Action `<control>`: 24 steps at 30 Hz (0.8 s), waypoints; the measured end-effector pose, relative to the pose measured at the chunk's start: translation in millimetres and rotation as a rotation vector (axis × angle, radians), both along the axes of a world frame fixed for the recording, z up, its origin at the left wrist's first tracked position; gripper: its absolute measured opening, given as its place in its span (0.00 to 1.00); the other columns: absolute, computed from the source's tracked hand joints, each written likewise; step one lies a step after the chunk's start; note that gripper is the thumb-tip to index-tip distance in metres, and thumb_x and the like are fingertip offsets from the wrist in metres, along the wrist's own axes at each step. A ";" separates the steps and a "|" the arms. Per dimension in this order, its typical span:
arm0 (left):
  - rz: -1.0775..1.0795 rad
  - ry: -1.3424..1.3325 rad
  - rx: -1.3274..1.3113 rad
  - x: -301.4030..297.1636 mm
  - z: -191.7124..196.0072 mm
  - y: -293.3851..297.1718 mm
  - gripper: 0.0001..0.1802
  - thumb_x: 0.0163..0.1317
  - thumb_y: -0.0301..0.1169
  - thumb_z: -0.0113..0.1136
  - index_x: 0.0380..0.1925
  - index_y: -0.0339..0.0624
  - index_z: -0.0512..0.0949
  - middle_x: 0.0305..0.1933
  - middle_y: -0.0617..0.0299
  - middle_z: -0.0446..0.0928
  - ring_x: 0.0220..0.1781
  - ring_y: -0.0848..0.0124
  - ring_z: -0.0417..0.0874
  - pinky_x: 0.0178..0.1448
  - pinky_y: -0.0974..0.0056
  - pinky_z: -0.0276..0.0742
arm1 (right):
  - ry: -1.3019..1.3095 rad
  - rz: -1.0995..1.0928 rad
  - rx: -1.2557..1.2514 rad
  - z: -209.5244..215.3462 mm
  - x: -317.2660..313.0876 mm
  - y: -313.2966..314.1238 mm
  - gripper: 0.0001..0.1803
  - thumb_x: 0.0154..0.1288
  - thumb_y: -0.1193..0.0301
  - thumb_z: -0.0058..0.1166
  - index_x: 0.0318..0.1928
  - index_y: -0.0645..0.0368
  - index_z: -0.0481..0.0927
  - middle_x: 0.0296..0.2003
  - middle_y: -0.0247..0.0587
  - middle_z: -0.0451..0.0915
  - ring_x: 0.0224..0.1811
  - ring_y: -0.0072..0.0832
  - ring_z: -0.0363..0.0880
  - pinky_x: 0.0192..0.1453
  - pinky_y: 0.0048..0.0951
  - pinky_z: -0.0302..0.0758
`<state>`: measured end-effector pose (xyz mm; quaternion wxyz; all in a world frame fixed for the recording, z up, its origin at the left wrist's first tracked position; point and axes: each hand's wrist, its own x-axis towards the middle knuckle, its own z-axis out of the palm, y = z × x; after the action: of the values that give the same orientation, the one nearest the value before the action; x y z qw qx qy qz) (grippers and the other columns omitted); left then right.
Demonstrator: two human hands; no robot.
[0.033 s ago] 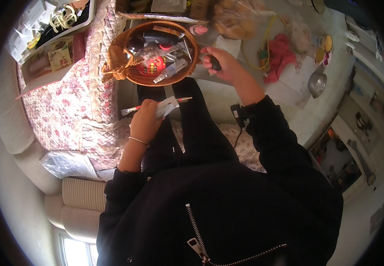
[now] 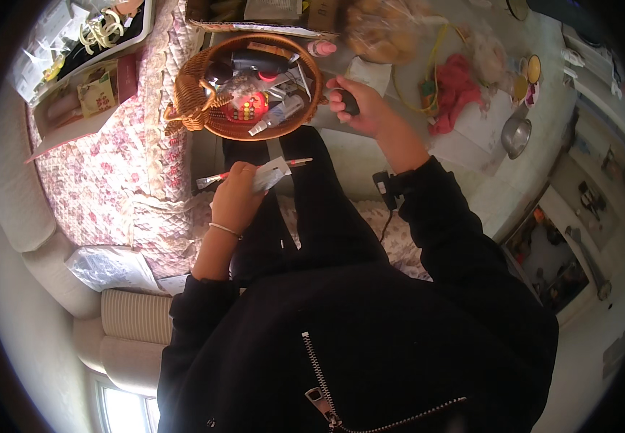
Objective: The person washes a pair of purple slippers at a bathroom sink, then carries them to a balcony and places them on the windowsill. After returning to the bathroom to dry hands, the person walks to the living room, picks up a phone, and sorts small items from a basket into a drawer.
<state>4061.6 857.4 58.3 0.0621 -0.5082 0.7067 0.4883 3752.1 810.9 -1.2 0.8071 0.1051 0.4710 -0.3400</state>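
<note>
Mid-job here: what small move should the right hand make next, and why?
I'd probably ease the right hand left over the basket and set down the dark object there: it is held just beside the basket's right rim, while the left hand is already occupied with a thin stick and a white packet.

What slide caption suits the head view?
Left hand holds a slim stick and whitish packet; right hand, a dark object, beside a wicker basket.

A pale wall (image 2: 34, 307) is rising behind the beige sofa (image 2: 20, 202), a window (image 2: 124, 413) is glowing past its end, a striped cushion (image 2: 136, 316) is resting on it, a floral quilt (image 2: 99, 184) is lying alongside.
</note>
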 end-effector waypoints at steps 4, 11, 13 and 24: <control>0.002 0.020 -0.003 -2.1 -0.3 0.2 0.18 0.48 0.30 0.66 0.40 0.40 0.73 0.44 0.54 0.73 0.43 0.50 0.79 0.44 0.52 0.76 | -0.172 -0.194 -0.013 10.8 15.5 3.9 0.15 0.73 0.61 0.42 0.45 0.61 0.70 0.35 0.42 0.74 0.31 0.26 0.71 0.30 0.19 0.71; 0.007 0.034 0.001 -5.0 -0.8 -1.7 0.19 0.48 0.29 0.67 0.40 0.39 0.73 0.43 0.54 0.73 0.43 0.50 0.78 0.44 0.52 0.75 | 0.100 0.037 -0.064 19.7 29.9 2.1 0.14 0.72 0.61 0.42 0.47 0.57 0.69 0.37 0.42 0.74 0.27 0.23 0.71 0.29 0.18 0.71; 0.021 0.042 0.015 -6.5 -0.9 -2.0 0.19 0.47 0.29 0.67 0.39 0.39 0.73 0.43 0.54 0.73 0.43 0.50 0.78 0.44 0.53 0.75 | 0.121 0.132 -0.125 15.8 26.0 2.6 0.14 0.72 0.61 0.42 0.47 0.56 0.70 0.34 0.41 0.76 0.22 0.21 0.69 0.30 0.20 0.71; 0.069 0.067 0.046 -8.7 -2.5 -5.5 0.19 0.47 0.29 0.69 0.38 0.38 0.72 0.41 0.54 0.73 0.43 0.51 0.77 0.44 0.55 0.74 | 0.166 0.137 -0.123 -0.3 38.6 0.7 0.16 0.75 0.60 0.40 0.47 0.58 0.74 0.37 0.36 0.75 0.30 0.17 0.70 0.37 0.25 0.71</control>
<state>4052.9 852.0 55.8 0.0333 -0.5140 0.6790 0.5231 3790.8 811.7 -1.6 0.7917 -0.0057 0.5204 -0.3198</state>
